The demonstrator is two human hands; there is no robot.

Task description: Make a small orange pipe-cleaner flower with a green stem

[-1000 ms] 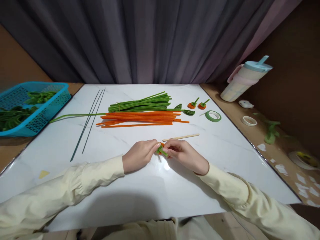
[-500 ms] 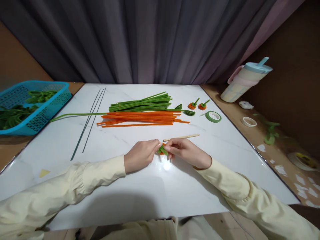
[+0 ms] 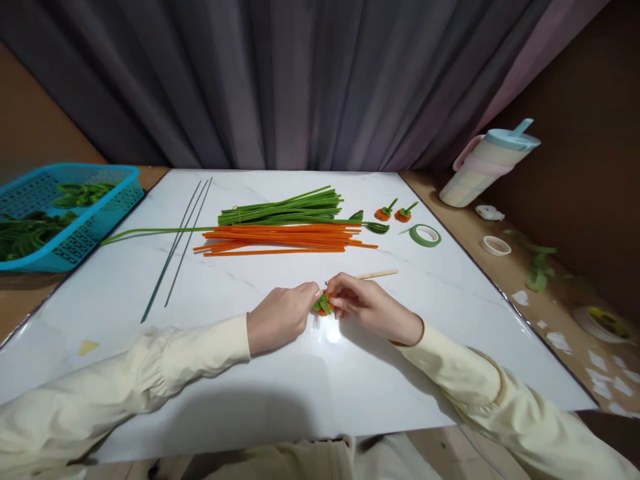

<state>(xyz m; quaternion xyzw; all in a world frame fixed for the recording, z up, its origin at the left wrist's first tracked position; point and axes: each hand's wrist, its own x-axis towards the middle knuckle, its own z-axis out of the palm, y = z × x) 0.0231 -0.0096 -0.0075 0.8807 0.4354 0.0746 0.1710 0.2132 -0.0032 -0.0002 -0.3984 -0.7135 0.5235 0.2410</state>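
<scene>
Between my fingertips is a small orange pipe-cleaner persimmon (image 3: 324, 305) with green leaves on its upper side. My left hand (image 3: 283, 317) pinches it from the left, and my right hand (image 3: 373, 307) grips its right edge with thumb and forefinger. A thin wooden stick (image 3: 380, 274) lies just beyond the right hand, partly hidden by it. Farther back are a bundle of orange pipe cleaners (image 3: 280, 238) and a bundle of green pipe cleaners (image 3: 285, 208). Two similar orange pieces with green stems (image 3: 383, 213) stand at the back right.
Green tape (image 3: 425, 235) lies on the white table (image 3: 240, 407) near its right edge. Dark thin rods (image 3: 173, 247) lie at left, beside a blue basket (image 3: 65, 247) of green leaves. A tumbler (image 3: 485, 167) and paper scraps (image 3: 559, 341) are on the right.
The orange piece has turned slightly between my fingers, so its green leaves face up more. My right fingers have shifted a little on its edge. The view has moved slightly.
</scene>
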